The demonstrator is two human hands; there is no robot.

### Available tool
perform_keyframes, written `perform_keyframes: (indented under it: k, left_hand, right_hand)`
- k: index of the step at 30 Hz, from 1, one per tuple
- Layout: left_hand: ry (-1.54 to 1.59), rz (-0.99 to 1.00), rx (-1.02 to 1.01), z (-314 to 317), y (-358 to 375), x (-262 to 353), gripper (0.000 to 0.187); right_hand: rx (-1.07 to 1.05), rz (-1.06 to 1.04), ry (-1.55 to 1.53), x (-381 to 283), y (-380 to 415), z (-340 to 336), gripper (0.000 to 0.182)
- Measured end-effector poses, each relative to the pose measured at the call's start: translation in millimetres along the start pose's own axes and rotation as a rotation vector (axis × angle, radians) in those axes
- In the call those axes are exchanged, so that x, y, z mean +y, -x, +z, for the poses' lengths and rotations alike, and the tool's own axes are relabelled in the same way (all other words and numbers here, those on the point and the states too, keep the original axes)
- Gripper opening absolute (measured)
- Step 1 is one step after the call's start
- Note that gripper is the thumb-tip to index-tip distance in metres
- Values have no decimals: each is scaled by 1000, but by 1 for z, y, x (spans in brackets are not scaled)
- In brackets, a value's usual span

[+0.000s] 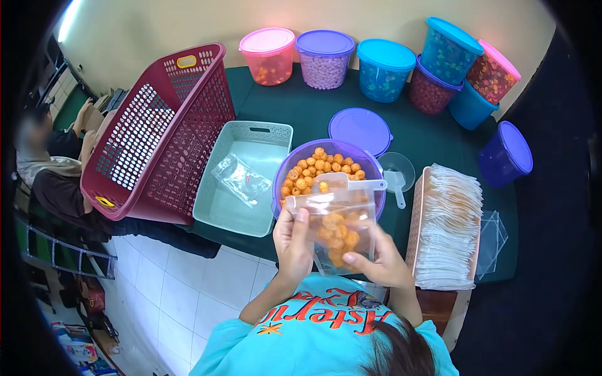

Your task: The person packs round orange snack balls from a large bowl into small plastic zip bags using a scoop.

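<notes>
A clear plastic bag (335, 233) partly filled with round orange snack balls is in front of my chest. My left hand (292, 243) pinches its upper left edge, thumb in front. At the bag's right side, my right hand (384, 262) grips it with the thumb on the front; its other fingers are partly blurred behind the plastic. Just beyond the bag stands a purple tub (372, 164) of the same orange balls (326, 164). A clear scoop (375, 185) lies across the tub, partly hidden by the bag.
Left are a mint tray (251, 224) with a small plastic packet (243, 180) and a maroon basket (182, 125). Right are a scoop (396, 185) on a round clear dish and a box of stacked bags (448, 229). Lidded tubs (387, 69) line the back. A person (56, 182) sits far left.
</notes>
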State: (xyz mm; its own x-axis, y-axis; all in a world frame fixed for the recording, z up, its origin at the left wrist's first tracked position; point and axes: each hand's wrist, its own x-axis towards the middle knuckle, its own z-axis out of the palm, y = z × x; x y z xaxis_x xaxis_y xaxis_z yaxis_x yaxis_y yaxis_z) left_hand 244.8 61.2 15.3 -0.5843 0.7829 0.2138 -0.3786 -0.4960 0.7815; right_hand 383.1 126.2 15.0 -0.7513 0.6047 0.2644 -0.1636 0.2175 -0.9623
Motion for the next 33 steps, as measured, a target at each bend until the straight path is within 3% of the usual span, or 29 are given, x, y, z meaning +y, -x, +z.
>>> perform_keyframes:
  k: [1, 3, 5, 7, 9, 11, 15, 17, 19, 21, 23, 27, 29, 31, 33]
  left_hand:
    - [97, -40, 48, 2, -1, 1, 24]
    - [74, -7, -2, -7, -2, -4, 30]
    - [-39, 86, 91, -15, -5, -5, 32]
    - [-92, 112, 113, -20, -8, -2, 38]
    - [-115, 125, 157, -23, -9, 2, 38]
    - [-142, 126, 172, -25, -7, 3, 38]
    - [-158, 88, 139, -29, -3, -1, 41]
    - [-154, 79, 132, -29, -4, -4, 43]
    - [210, -112, -58, -30, -5, -8, 50]
    - [490, -374, -302, -27, -5, -13, 81]
    - [595, -438, -519, -17, -5, -20, 100]
    - [772, -493, -549, -16, 1, -42, 113]
    - [1026, -456, -540, -23, 5, -68, 115]
    - [1036, -481, -530, -18, 3, -66, 110]
    - [1237, -510, -481, -17, 5, -69, 106]
  right_hand:
    - [-83, 73, 133, 2, 3, 0, 37]
    - [146, 216, -205, 4, 6, 1, 37]
    - [233, 313, -362, -1, 2, -3, 35]
    - [-44, 423, -184, 11, 8, -12, 32]
    - [160, 391, -308, 13, 6, -13, 34]
    - [49, 392, -204, 20, 11, -18, 34]
    - [104, 455, -224, 8, 10, -18, 36]
    - [-78, 476, -285, 3, 12, -18, 38]
    - [-92, 459, -387, -3, 12, -14, 39]
    - [-115, 452, -466, -6, 11, -10, 40]
    - [-149, 460, -504, -7, 11, -4, 39]
    - [-135, 493, -544, -8, 17, 4, 38]
    - [-136, 476, -552, -15, 17, 5, 36]
    - [-118, 522, -550, -17, 16, 5, 36]
    - [-97, 504, -561, -14, 17, 7, 35]
